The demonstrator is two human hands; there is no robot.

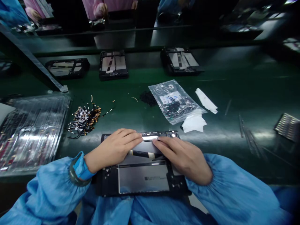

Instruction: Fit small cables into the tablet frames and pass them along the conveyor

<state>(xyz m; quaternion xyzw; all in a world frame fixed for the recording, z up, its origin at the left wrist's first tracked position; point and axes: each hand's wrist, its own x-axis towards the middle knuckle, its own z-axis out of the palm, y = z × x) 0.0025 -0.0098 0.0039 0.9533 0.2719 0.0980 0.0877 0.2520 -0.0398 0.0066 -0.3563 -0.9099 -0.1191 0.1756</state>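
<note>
Dark green counter (234, 93) on an assembly line, with a raised shelf behind and other workers' blue and pink sleeves along the far side. Three open device frames (113, 65) waiting in a row further back. Near the edge, directly in front, an opened tablet (142, 178) lying flat, back side up, grey panel and black frame exposed. Judging by that: case open, insides on show, work at the top edge under way, no cover fitted yet.

Left hand (112, 150) palm down on the tablet's upper left, fingers (133, 137) straight and held together, tips pressing a pale strip (150, 137) at the top edge. Right hand (185, 156) mirrored from the other side, fingers together, flat, tips meeting the same strip. Nothing pinched or lifted.

Around it: a pile of small cables (84, 120) to the left, a stack of clear trays (30, 131) beyond, a plastic bag of parts (175, 101) and white paper scraps (194, 122) to the right.
</note>
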